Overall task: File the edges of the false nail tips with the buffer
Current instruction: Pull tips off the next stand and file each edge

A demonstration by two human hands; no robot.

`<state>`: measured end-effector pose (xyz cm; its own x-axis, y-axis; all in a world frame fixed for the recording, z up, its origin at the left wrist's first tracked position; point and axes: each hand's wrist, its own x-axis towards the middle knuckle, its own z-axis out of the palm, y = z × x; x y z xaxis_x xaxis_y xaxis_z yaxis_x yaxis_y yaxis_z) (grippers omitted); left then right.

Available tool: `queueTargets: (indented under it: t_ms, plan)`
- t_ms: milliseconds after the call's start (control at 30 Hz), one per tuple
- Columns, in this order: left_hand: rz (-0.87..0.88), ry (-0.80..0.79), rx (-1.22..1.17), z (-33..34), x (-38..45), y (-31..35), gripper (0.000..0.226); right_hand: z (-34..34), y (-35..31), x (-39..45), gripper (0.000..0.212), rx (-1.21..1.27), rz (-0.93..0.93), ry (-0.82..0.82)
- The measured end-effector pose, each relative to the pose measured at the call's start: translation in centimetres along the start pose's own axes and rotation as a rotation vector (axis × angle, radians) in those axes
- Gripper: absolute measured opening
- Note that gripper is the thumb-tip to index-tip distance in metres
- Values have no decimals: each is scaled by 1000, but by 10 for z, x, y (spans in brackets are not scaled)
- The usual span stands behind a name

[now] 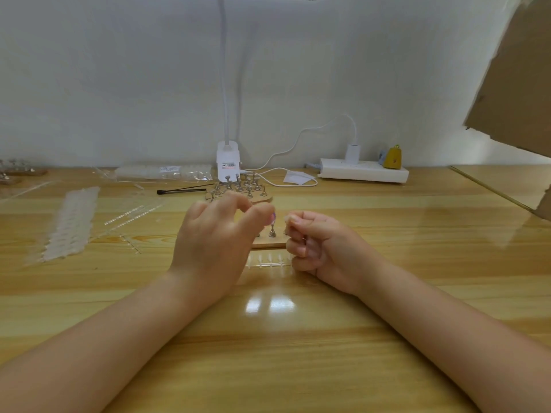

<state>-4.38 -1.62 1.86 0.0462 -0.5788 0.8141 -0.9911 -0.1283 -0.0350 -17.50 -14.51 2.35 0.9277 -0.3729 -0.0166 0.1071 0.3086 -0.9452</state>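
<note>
My left hand (217, 234) hovers over the wooden table (268, 338), blurred, with fingers bent and thumb stretched right. A small purplish piece (272, 217) shows at the thumb tip; what it is and whether it is gripped is unclear. My right hand (316, 242) is curled, its thumb and forefinger pinching a small pale nail tip (289, 219). Between the hands stands a small wooden stand (268, 243) with metal holders, partly hidden. A strip of clear nail tips (268, 261) lies in front of it. No buffer is clearly in view.
A second stand with several metal holders (238, 186) sits behind, by a lamp base (228, 162). A black brush (179, 191), bagged tips (164, 172) and more tip strips (71, 222) lie at the left. A power strip (363, 171) and cardboard (518, 70) are at the right.
</note>
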Motion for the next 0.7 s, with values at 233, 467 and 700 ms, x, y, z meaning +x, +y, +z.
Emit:
queueTargets:
  t_ms: [233, 467, 700]
  plan:
    - [68, 8, -116, 0, 0, 10, 22, 2, 2, 0, 3, -26, -24, 7]
    - [52, 56, -104, 0, 1, 9, 20, 2, 2, 0, 3, -21, -21, 8]
    - [-147, -8, -123, 0, -2, 2, 25, 3, -1, -1, 11, 1, 8, 30]
